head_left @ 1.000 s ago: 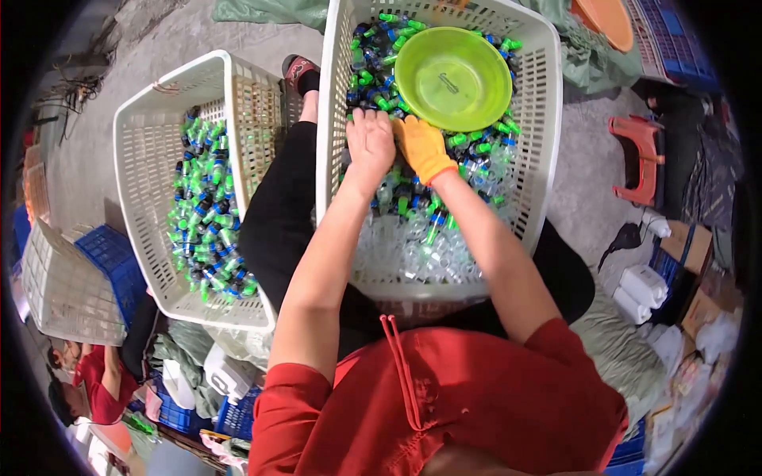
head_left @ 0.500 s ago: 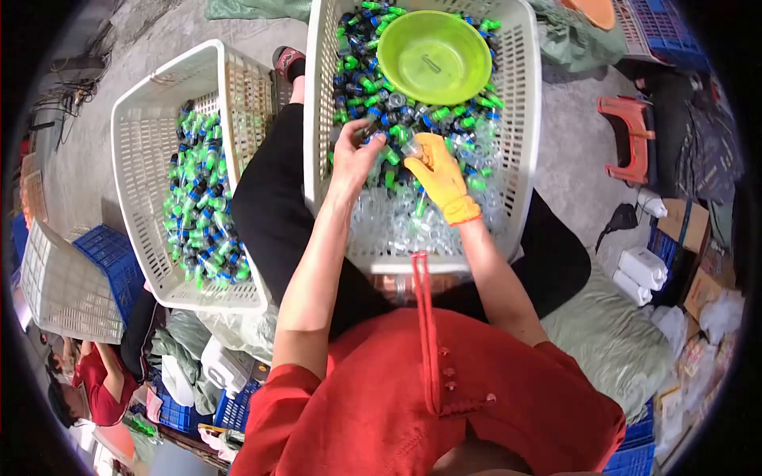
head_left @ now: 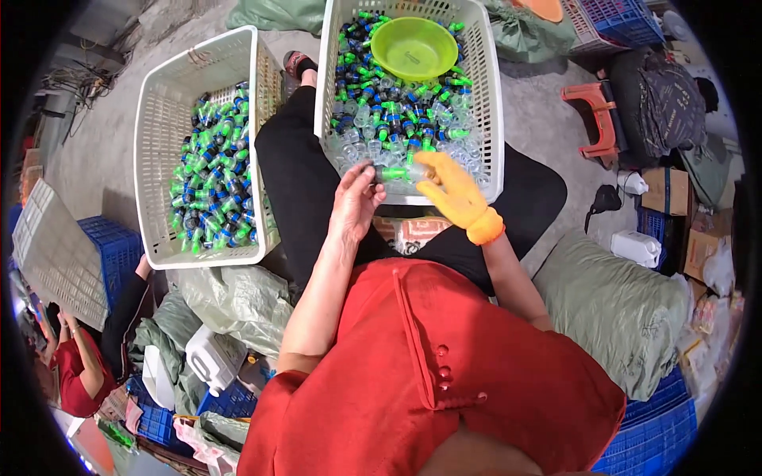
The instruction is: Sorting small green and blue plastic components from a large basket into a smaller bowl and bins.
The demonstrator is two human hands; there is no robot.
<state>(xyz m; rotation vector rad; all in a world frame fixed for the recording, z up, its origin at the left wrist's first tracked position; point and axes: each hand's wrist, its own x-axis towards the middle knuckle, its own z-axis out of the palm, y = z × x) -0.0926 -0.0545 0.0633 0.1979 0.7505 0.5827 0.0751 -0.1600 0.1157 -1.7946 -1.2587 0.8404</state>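
Observation:
In front of me, my bare left hand [head_left: 357, 202] pinches a small dark piece with a green tip [head_left: 390, 173], held sideways over the near rim of the white basket [head_left: 324, 103]. My right hand [head_left: 456, 194], in a yellow-orange glove, has thumb and fingers closed around a clear plastic cap [head_left: 419, 171] at the green end. Whether the cap is fully over that end is blurred. Many similar small dark, blue and green pieces [head_left: 397, 119] fill the basket, with loose clear caps [head_left: 371, 149] toward its near side. A lime-green bowl [head_left: 413, 49] rests on them at the far end.
A second white basket [head_left: 145, 159] at my left holds many capped pieces [head_left: 210, 174]. An orange-red stool [head_left: 591, 119] stands at the right. Sacks [head_left: 615, 309] and a white jug [head_left: 213, 357] lie around me. Another person in red [head_left: 79, 369] sits at lower left.
Both hands have drawn back from over the pile to the near rim, bringing the small piece and clear cap together. My view has shifted, so the baskets appear higher.

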